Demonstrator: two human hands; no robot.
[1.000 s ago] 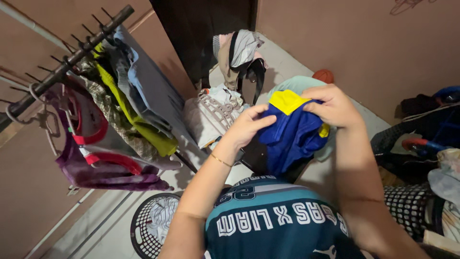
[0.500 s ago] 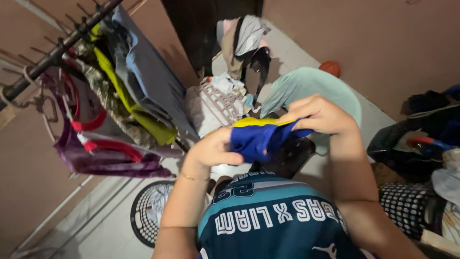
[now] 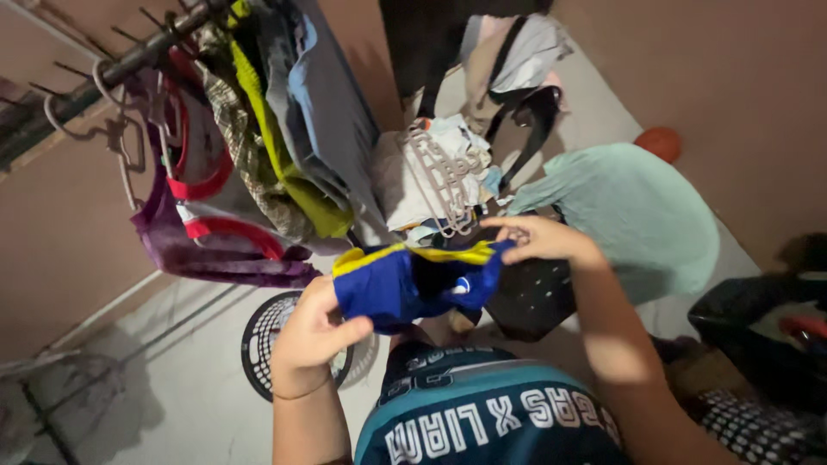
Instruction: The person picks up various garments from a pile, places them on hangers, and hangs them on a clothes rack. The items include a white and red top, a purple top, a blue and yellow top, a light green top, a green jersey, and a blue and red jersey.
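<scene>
Since the earlier frame the blue and yellow garment (image 3: pixel 405 280) has been pulled out wider and lower, and the hands have drawn apart. The left hand (image 3: pixel 314 331) is clamped on its left end, the right hand (image 3: pixel 538 237) pinches the right end. Behind them a rack (image 3: pixel 129 60) carries hanging clothes (image 3: pixel 284 138); a round black basket (image 3: pixel 263 340) sits on the pale floor (image 3: pixel 172 405).
</scene>
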